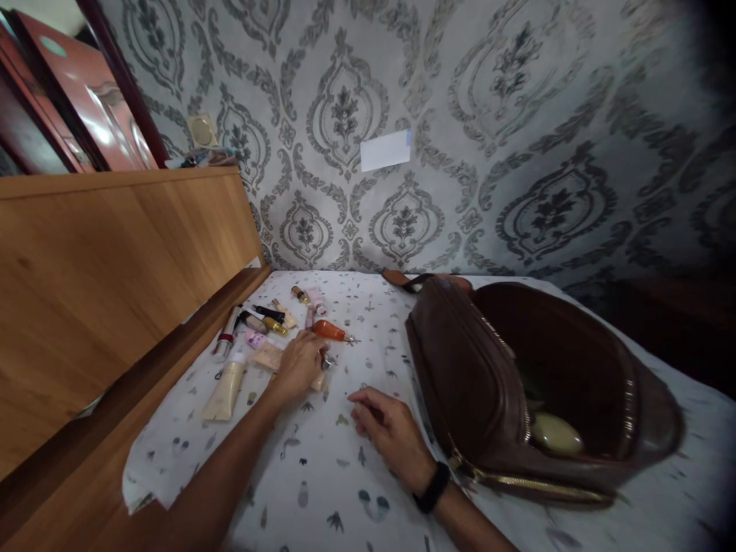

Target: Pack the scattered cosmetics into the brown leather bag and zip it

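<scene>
The left hand (299,368) lies over a flat beige compact (270,356) among scattered cosmetics, its fingers curled down onto it; whether they actually grip it I cannot tell. Just beyond the fingers lies an orange bottle (330,330). The right hand (386,425) rests on the patterned sheet (322,475), fingers loosely apart, empty, beside the open brown bag (460,368).

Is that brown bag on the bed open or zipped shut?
Open. The brown bag gapes wide, its zipper edges parted, and a pale rounded item lies visible inside its dark interior.
</scene>
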`<state>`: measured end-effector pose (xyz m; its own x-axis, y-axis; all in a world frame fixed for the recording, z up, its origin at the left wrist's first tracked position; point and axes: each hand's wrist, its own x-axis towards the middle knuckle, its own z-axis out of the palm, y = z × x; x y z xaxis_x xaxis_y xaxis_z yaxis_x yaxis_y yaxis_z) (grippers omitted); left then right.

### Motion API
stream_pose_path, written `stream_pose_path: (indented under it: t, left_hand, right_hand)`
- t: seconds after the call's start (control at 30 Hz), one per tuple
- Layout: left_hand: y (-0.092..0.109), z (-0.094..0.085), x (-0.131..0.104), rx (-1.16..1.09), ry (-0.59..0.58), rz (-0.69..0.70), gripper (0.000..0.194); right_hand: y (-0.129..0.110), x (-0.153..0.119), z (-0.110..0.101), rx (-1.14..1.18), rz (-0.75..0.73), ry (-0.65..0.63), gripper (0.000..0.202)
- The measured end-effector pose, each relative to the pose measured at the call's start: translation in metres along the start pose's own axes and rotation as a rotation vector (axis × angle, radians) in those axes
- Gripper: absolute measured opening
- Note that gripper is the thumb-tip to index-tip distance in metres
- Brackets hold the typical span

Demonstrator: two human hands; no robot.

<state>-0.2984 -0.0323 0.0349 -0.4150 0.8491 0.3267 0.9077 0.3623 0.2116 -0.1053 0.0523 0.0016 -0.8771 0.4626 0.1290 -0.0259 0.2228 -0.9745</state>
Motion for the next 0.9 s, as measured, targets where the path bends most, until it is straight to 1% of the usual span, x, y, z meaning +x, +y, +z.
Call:
stream_pose_path:
  t: [0.17, 0.27, 0.3, 0.4, 0.5, 0.6, 0.67, 0.73, 0.77, 0.83, 0.87, 0.9]
  left_hand:
    - [-0.011, 0.001, -0.002, -0.076, -0.051, 0.063, 0.04]
    - [-0.016, 0.003, 0.0, -0.126, -0.076, 0.12, 0.04]
    - [-0.016, 0.003, 0.001, -0.118, -0.092, 0.133, 0.039]
    - [-0.011, 0.001, 0.002, -0.04, -0.12, 0.109, 0.036]
    - [-0.003, -0.008, 0.001, 0.033, -0.088, 0.105, 0.032]
    - [0.006, -0.023, 0.003, 0.017, 0.026, 0.06, 0.027]
    - [0.015, -0.038, 0.008, -0.126, 0.136, 0.019, 0.027]
    - [0.031, -0.057, 0.014, -0.343, 0.213, -0.043, 0.028]
    - [0.042, -0.067, 0.017, -0.459, 0.229, -0.083, 0.026]
    - [0.069, -0.086, 0.023, -0.637, 0.204, -0.155, 0.024]
    - [0.084, -0.095, 0.025, -0.725, 0.216, -0.178, 0.021]
    - [0.1, -0.102, 0.027, -0.804, 0.252, -0.171, 0.02]
  right_hand:
    - [-0.001, -0.002, 0.003, -0.037, -0.013, 0.035, 0.017]
    - [-0.003, -0.005, 0.005, -0.037, -0.008, 0.053, 0.021]
    - [-0.003, -0.005, 0.006, -0.039, -0.004, 0.061, 0.022]
    - [-0.003, -0.006, 0.007, -0.065, 0.0, 0.106, 0.024]
    - [-0.004, -0.007, 0.007, -0.106, 0.001, 0.126, 0.025]
    - [-0.006, -0.008, 0.005, -0.172, -0.008, 0.121, 0.026]
    - [-0.008, -0.008, 0.004, -0.21, -0.022, 0.113, 0.027]
    - [-0.009, -0.008, 0.002, -0.239, -0.034, 0.109, 0.028]
    - [-0.01, -0.008, 0.001, -0.252, -0.039, 0.109, 0.027]
    - [-0.01, -0.008, 0.001, -0.273, -0.047, 0.109, 0.027]
    - [-0.01, -0.008, 0.0, -0.279, -0.047, 0.108, 0.027]
    - [-0.01, -0.008, 0.001, -0.286, -0.046, 0.107, 0.028]
